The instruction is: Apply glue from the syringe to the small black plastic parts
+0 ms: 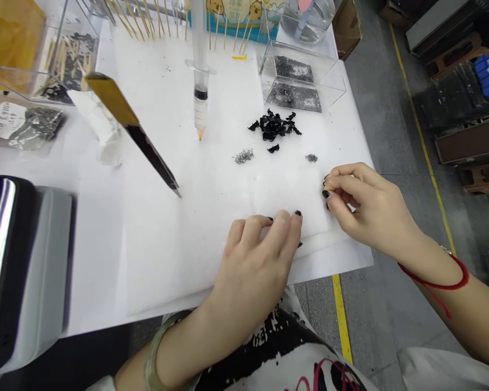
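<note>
Beyond both hands, black clips point(275, 126) lie well apart; right hand point(361, 203) grip pinched together, left hand point(261, 247) curled.

Right hand point(361, 203) pinches something tiny, too small to tell. Left hand point(264, 239) rests fingertips down on white foam sheet point(179, 239). Black clips point(275, 126) piled far; two small silvery heaps point(243, 156) nearer.

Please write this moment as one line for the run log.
left hand: fingertips down on white pad | right hand: pinched, contents unclear | black parts pile beyond | syringe upright
</note>
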Demonstrator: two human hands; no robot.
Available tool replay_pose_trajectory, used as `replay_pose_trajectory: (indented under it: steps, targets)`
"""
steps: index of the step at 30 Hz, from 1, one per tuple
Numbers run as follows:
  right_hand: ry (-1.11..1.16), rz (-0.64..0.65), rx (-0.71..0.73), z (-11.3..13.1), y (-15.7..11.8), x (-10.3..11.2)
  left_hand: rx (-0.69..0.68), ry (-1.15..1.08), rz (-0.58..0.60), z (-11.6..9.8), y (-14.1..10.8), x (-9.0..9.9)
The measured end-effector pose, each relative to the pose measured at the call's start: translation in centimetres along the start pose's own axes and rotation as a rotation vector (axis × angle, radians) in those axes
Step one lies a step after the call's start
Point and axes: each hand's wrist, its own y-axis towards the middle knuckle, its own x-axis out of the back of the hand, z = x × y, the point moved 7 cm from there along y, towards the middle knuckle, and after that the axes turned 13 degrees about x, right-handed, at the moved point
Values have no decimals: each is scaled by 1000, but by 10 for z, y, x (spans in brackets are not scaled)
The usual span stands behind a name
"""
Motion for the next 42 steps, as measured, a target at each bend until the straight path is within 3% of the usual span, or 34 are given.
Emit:
replay_pose_trajectory:
  steps: [13,22,30,36,42]
  targets:
    - [1,-10,20,2,1,-6,-28,4,0,1,-2,-2]
    - [42,249,-14,-11,18,-4,-37,24,-11,-1,-4,-2]
    - [133,454,-335,-25,31,-18,-33,49,-38,-1,-2,-2]
    - [450,373,-662,-33,4,-5,-34,28,-63,0,-4,0]
    - [906,268,-1035,-36,-24,-23,-24,11,-61,1,-1,-3]
